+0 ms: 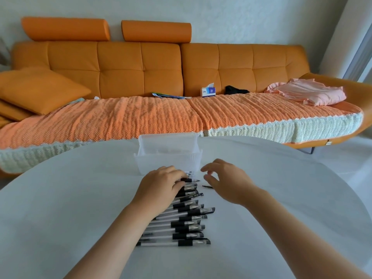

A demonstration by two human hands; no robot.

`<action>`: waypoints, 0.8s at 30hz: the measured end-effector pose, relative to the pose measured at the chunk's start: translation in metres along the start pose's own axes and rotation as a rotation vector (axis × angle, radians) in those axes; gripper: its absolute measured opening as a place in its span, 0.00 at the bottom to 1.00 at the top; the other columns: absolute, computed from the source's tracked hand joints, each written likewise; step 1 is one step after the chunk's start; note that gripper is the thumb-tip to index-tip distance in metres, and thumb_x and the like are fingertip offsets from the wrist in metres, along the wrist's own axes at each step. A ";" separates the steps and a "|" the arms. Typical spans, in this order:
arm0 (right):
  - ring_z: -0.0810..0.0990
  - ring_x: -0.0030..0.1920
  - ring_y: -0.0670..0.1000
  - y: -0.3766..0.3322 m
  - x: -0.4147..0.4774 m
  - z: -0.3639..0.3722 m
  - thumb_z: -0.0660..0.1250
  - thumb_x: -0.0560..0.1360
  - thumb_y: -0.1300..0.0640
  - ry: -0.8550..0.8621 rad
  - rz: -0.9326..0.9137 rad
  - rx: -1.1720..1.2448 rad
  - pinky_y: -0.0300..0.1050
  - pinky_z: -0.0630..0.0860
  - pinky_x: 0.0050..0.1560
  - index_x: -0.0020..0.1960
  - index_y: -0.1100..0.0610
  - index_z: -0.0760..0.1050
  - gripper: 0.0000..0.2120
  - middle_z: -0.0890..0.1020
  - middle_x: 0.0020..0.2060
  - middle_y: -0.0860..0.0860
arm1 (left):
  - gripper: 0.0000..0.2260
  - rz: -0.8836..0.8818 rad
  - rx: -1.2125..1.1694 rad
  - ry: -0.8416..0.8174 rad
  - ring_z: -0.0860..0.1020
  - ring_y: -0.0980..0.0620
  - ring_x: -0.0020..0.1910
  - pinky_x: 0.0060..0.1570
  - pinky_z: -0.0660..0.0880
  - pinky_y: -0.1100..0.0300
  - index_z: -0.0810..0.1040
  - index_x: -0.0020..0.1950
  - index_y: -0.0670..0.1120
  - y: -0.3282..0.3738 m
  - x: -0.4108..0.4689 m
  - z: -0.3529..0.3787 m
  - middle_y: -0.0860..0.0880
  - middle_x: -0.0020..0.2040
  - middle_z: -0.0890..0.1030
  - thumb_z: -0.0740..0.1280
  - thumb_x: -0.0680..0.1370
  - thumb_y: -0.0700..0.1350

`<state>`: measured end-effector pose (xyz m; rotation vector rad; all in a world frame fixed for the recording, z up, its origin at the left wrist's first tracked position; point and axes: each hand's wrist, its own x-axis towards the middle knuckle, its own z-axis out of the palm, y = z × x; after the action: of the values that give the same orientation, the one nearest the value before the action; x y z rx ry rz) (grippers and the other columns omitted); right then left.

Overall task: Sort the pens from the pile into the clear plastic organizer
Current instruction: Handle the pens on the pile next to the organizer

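A pile of several clear pens with black caps and grips [185, 224] lies in a row on the white table, caps pointing right. The clear plastic organizer [168, 158] stands just beyond the pile's far end. My left hand [161, 184] lies over the far end of the pile, its fingertips curled round the black part of the farthest pen [187, 180]. To the right of the pile my right hand [223, 180] hovers with loosely curled fingers, thumb and forefinger apart, holding nothing. A thin dark pen part [207, 186] lies just under its thumb.
The round white table [281, 198] has bare surface on both sides of the pile. Behind it runs an orange sofa [141, 63] with a tissue box [208, 91], papers, cushions and folded pink cloth [310, 91].
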<state>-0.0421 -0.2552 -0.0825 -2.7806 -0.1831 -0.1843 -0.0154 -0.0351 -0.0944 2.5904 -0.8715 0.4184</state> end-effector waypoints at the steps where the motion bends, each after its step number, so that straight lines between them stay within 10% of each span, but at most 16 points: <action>1: 0.78 0.49 0.45 -0.004 -0.001 0.000 0.58 0.82 0.47 -0.004 -0.038 0.008 0.44 0.75 0.49 0.66 0.43 0.74 0.14 0.76 0.58 0.40 | 0.09 -0.001 -0.002 0.011 0.77 0.56 0.51 0.46 0.72 0.62 0.80 0.59 0.55 -0.001 0.000 0.000 0.59 0.51 0.80 0.65 0.80 0.51; 24: 0.77 0.46 0.44 -0.036 0.004 0.009 0.63 0.79 0.40 -0.008 -0.146 -0.082 0.41 0.71 0.47 0.65 0.44 0.74 0.17 0.74 0.62 0.37 | 0.10 -0.013 0.001 -0.030 0.76 0.58 0.43 0.37 0.70 0.64 0.81 0.55 0.58 -0.009 -0.003 -0.009 0.59 0.46 0.78 0.62 0.80 0.56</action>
<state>-0.0422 -0.2184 -0.0783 -2.8505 -0.3894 -0.2220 -0.0132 -0.0228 -0.0902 2.6079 -0.8642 0.3780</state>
